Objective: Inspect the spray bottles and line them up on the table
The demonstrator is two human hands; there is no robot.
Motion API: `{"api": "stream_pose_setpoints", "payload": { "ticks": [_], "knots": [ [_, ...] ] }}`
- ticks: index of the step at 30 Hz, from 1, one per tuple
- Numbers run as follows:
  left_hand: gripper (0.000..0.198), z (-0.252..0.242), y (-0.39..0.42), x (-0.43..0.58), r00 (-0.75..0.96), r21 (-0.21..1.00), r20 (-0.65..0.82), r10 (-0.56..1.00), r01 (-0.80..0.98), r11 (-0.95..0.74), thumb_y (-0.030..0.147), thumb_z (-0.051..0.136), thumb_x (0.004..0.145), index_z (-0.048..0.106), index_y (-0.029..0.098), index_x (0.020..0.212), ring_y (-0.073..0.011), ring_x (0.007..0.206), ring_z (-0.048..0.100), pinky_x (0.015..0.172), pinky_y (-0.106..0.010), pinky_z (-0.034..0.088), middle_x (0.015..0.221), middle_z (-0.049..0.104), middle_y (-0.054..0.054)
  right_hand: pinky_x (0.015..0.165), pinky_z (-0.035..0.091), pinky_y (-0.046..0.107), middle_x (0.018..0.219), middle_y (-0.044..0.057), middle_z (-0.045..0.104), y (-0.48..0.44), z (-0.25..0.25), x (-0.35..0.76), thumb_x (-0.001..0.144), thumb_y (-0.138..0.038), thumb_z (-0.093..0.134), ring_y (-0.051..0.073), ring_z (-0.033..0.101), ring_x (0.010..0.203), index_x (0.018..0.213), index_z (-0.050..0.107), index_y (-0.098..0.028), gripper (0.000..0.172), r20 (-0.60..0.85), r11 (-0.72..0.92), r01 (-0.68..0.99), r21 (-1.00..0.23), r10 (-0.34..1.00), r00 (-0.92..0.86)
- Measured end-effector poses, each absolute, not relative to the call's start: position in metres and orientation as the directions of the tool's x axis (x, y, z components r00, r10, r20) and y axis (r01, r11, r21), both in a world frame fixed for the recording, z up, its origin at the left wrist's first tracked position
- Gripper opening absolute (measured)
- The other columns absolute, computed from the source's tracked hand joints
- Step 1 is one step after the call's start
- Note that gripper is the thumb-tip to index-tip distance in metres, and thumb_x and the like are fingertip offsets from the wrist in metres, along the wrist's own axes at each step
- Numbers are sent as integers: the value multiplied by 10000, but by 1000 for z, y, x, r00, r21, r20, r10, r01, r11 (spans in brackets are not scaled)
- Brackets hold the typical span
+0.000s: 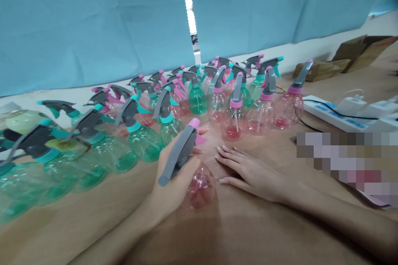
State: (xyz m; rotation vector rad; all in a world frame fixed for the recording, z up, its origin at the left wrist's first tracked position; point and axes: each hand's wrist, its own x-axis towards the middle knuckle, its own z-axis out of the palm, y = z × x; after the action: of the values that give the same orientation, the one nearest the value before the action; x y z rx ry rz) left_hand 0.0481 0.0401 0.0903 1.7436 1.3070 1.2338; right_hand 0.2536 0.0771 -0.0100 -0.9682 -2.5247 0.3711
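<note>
My left hand point(174, 174) is wrapped round the neck of a pink spray bottle point(202, 188) with a grey and pink trigger head. The bottle stands slightly tilted near the middle of the brown table point(242, 232). My right hand point(248, 169) lies flat on the table just right of it, fingers stretched out and holding nothing. Beyond my hands stand several clear pink spray bottles point(233, 126). Several green spray bottles point(146, 143) with grey and turquoise heads run in rows to the left.
At the right is a white power strip point(329, 112) with plugs and black cables. A blurred-out flat object point(351, 161) lies in front of it. An open cardboard box point(357, 56) sits at the back right. A blue sheet point(93, 25) hangs behind the bottles.
</note>
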Motion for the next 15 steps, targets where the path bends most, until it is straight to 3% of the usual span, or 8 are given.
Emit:
{"api": "stream_pose_setpoints", "payload": {
  "ticks": [3,6,8,12,15],
  "knots": [
    [399,87,40,45,79,862,329,941,381,-334,255,548,764,602,263,1159,-213,864,647,809,-363,532,1002,679,-16,1145,289,507,1497,149,399,77,-6,254,938,-564,446,286,327,1405,1441,425,-138,660,252,722,584,-371,683,-685],
    [356,85,40,43,91,842,342,935,413,-347,279,530,798,605,276,1146,-187,655,581,609,-325,492,754,619,12,1144,298,497,1497,144,405,76,-6,254,932,-567,456,282,323,1408,1445,421,-146,664,249,722,585,-370,684,-686],
    [361,85,40,43,114,838,346,931,409,-361,270,519,811,597,290,1163,-169,582,527,539,-307,440,702,577,25,1140,304,503,1492,135,418,76,-7,254,930,-563,466,284,326,1406,1448,419,-166,654,253,717,588,-374,689,-679],
    [377,86,40,43,158,854,331,930,369,-366,246,510,821,589,296,1186,-151,556,498,514,-291,414,699,552,31,1132,315,519,1491,128,419,77,-10,254,934,-550,469,285,327,1405,1460,400,-190,641,263,719,582,-380,687,-677],
    [371,89,40,45,159,870,326,932,334,-362,238,530,801,598,267,1164,-165,667,589,621,-304,500,808,624,8,1132,315,521,1494,120,413,77,-12,254,935,-539,476,284,325,1406,1465,390,-201,634,278,729,574,-373,678,-680]
  ]
}}
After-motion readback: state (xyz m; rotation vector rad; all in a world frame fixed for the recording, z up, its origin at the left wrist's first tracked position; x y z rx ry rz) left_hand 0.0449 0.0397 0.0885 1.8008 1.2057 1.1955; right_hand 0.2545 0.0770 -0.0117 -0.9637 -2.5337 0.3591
